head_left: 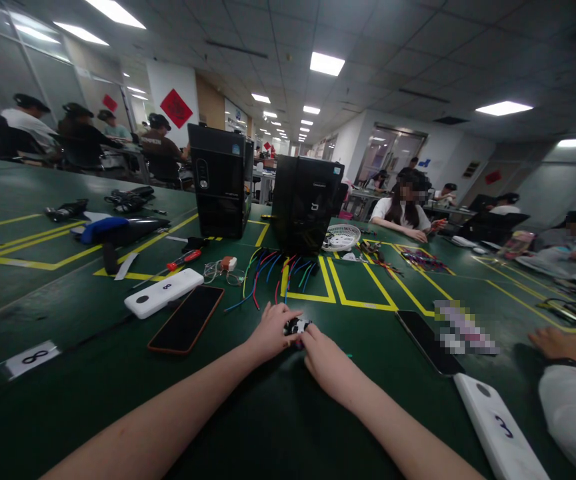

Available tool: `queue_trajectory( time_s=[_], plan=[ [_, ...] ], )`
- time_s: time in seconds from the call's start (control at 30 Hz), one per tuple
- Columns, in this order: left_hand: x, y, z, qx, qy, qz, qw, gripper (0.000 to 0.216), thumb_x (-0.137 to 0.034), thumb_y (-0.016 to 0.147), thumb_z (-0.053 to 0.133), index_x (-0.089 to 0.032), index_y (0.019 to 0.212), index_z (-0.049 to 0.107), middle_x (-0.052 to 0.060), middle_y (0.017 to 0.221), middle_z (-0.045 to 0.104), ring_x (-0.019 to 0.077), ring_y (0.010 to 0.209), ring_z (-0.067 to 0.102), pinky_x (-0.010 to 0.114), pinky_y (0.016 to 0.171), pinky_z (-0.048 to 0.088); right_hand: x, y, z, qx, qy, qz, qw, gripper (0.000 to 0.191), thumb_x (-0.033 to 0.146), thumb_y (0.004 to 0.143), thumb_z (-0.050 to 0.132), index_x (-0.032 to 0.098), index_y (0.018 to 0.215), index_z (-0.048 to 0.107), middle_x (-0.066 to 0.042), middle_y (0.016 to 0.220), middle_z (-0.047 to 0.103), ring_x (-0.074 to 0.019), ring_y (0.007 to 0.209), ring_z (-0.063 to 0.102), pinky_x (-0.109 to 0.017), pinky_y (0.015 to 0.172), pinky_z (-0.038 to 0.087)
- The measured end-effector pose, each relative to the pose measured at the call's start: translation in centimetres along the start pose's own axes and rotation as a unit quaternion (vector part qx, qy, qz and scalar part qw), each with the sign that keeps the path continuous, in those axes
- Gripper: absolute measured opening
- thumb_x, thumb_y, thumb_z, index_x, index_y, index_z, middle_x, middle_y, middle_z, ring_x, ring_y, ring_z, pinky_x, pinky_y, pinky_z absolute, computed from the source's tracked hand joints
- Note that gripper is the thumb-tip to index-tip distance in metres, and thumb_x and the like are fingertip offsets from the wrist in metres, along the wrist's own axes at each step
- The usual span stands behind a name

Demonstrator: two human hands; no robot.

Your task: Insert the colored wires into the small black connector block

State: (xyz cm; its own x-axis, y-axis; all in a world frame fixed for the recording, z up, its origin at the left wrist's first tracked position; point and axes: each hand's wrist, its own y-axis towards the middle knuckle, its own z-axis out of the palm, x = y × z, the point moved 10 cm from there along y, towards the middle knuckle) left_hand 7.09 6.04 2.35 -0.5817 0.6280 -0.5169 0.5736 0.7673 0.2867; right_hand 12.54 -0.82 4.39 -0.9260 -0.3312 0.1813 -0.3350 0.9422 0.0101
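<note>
Between my hands is a small black-and-white piece (298,325), mostly covered by my fingers, so its kind is unclear. The thumb and fingers of my left hand (274,331) close around its left side. From the right, my right hand (324,353) grips its other side with bent fingers. A short green tip (350,355) shows just past my right hand; what it belongs to is hidden. Loose coloured wires (257,283), red, blue, green and black, lie fanned out just beyond my hands. A phone (187,320) with an orange-brown edge rests left of my left hand.
Two black computer towers (221,183) stand behind the wires. Left are a white power bank (164,293), glasses (223,270), a red-handled screwdriver (183,260) and a blue-black tool (113,230). A white basket (343,237) sits beyond. Rightward lie another phone (429,341) and a co-worker's hand (568,348).
</note>
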Motion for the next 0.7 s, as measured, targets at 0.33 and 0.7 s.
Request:
queue_trajectory(
  time_s=[0.33, 0.7],
  plan=[
    [-1.1, -0.4, 0.0, 0.024, -0.039, 0.027, 0.999, 0.073, -0.038, 0.073, 0.062, -0.027, 0.136, 0.027, 0.003, 0.116, 0.056, 0.0235, 0.115, 0.044, 0.051, 0.108, 0.009, -4.6, 0.7, -1.1, -0.036, -0.029, 0.118, 0.992, 0.043, 0.051, 0.078, 0.052, 0.017, 0.104, 0.057, -0.009, 0.096, 0.06, -0.0207, 0.085, 0.059, -0.028, 0.071, 0.042],
    [-0.6, -0.4, 0.1, 0.036, -0.054, 0.016, 0.998, 0.071, -0.037, 0.081, 0.051, -0.028, 0.14, 0.014, 0.002, 0.113, 0.056, 0.0208, 0.115, 0.045, 0.052, 0.109, 0.006, -22.9, 1.7, -3.8, 0.018, -0.091, 0.41, 0.907, 0.035, 0.04, 0.079, 0.051, 0.013, 0.094, 0.064, -0.016, 0.1, 0.064, -0.0255, 0.092, 0.06, -0.029, 0.068, 0.045]
  ],
)
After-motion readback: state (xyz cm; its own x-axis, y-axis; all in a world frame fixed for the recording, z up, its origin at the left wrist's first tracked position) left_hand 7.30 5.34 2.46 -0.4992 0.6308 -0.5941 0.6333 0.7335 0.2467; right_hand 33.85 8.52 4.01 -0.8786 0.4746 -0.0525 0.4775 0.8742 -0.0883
